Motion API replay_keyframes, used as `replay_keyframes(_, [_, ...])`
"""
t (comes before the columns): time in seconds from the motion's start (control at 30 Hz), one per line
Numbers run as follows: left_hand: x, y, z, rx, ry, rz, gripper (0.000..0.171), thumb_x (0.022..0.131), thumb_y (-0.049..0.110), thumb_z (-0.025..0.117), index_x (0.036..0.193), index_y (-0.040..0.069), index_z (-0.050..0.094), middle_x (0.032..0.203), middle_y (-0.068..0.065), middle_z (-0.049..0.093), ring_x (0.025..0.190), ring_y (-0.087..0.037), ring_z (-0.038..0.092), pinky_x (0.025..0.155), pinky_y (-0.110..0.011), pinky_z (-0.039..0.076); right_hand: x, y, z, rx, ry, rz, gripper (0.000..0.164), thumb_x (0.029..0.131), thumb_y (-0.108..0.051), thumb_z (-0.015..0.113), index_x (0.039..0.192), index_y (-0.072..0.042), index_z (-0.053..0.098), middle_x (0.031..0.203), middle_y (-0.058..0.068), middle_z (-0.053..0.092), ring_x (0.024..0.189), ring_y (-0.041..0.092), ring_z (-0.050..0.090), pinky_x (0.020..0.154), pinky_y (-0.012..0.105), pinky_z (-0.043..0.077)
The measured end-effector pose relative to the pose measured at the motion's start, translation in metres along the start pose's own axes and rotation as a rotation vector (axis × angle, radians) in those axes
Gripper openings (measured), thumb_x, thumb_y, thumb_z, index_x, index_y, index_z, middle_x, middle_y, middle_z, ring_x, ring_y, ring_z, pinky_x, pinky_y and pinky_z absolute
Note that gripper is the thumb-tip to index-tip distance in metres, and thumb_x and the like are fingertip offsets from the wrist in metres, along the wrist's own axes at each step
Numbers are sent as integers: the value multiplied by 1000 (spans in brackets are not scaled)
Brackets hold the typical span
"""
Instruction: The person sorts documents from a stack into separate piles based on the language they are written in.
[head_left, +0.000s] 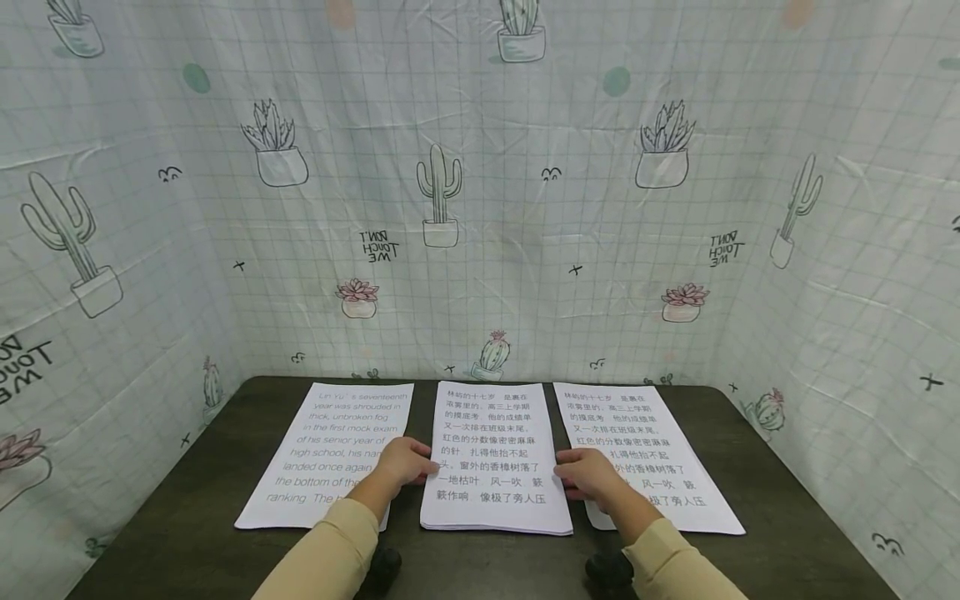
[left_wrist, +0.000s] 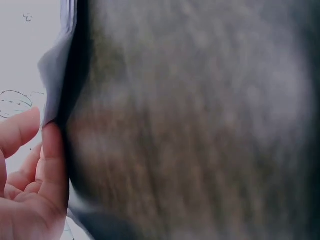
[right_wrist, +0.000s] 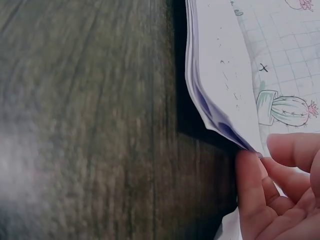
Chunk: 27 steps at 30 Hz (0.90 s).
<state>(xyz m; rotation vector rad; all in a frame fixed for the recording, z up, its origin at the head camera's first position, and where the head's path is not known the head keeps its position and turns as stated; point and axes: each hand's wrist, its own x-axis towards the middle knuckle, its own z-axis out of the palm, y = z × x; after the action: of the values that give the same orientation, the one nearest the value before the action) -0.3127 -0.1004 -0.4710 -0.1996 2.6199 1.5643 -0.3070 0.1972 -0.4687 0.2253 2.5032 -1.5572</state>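
Observation:
In the head view a stack of printed paper (head_left: pixel 491 425) with Chinese text lies in the middle of the dark table. My left hand (head_left: pixel 405 462) holds its left edge, thumb over the top and fingers at the side. The right hand (head_left: pixel 588 475) holds the opposite edge the same way. The left wrist view shows the paper edge (left_wrist: pixel 54 75) bent up between thumb and forefinger of the left hand (left_wrist: pixel 35 170). Seen from the right wrist, sheets of the stack (right_wrist: pixel 220 75) fan slightly apart and curve up at the fingertips of the right hand (right_wrist: pixel 280 190).
A page of English text (head_left: pixel 330 442) lies to the left, partly under my left forearm. Another Chinese page (head_left: pixel 637 425) lies to the right, partly covered by my right hand. Cactus-print cloth (head_left: pixel 480 208) encloses the dark table (head_left: pixel 480 567) at the back and sides.

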Motion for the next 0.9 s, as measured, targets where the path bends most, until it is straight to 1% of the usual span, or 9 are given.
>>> replay_keyframes(0.1, [1, -2, 2, 18, 21, 4, 30, 76, 0, 76, 104, -6, 67, 92, -16, 65, 62, -14, 61, 59, -25, 54, -2, 0, 2, -5, 11, -18, 44, 89, -4, 62, 129, 12, 55, 115, 25, 64, 94, 25, 66, 79, 41, 59])
replay_keyframes(0.23, [0, -1, 2, 6, 33, 11, 28, 76, -1, 75, 103, -6, 68, 90, -15, 65, 61, -13, 60, 57, -25, 53, -1, 1, 4, -10, 35, -37, 43, 87, -3, 64, 127, 12, 57, 114, 25, 65, 92, 24, 67, 79, 42, 60])
replay_keyframes(0.43, [0, -2, 2, -6, 52, 4, 27, 77, -3, 74, 103, -7, 68, 91, -16, 65, 60, -13, 59, 56, -25, 53, 0, 1, 8, -26, 54, -42, 44, 86, -1, 64, 128, 10, 57, 119, 27, 63, 94, 25, 68, 80, 42, 59])
replay_keyframes(0.53, [0, -3, 2, 0, 60, 1, 25, 77, -2, 73, 101, -6, 68, 90, -15, 66, 58, -12, 58, 55, -24, 52, 0, 1, 9, -32, 59, -40, 45, 86, 0, 64, 129, 10, 57, 122, 28, 62, 96, 27, 68, 81, 42, 59])
replay_keyframes(0.67, [1, -5, 2, 5, 64, -8, 19, 79, 0, 72, 97, -6, 69, 85, -13, 67, 56, -11, 58, 54, -23, 52, 0, 1, 9, -37, 59, -37, 45, 86, 0, 64, 130, 10, 56, 124, 28, 61, 102, 33, 67, 82, 43, 59])
replay_keyframes(0.8, [1, -5, 2, -24, 77, -18, 14, 79, 2, 71, 92, -4, 69, 79, -11, 65, 57, -11, 58, 53, -22, 52, 0, 2, 9, -40, 58, -36, 45, 87, -1, 64, 130, 9, 56, 126, 29, 60, 105, 35, 66, 82, 42, 59])
replay_keyframes(0.9, [1, -5, 3, -55, 93, -10, 13, 79, 4, 70, 90, -4, 69, 77, -9, 64, 59, -11, 57, 54, -22, 51, 1, 3, 9, -33, 58, -37, 45, 87, -2, 63, 130, 9, 56, 128, 29, 59, 105, 35, 66, 82, 42, 59])
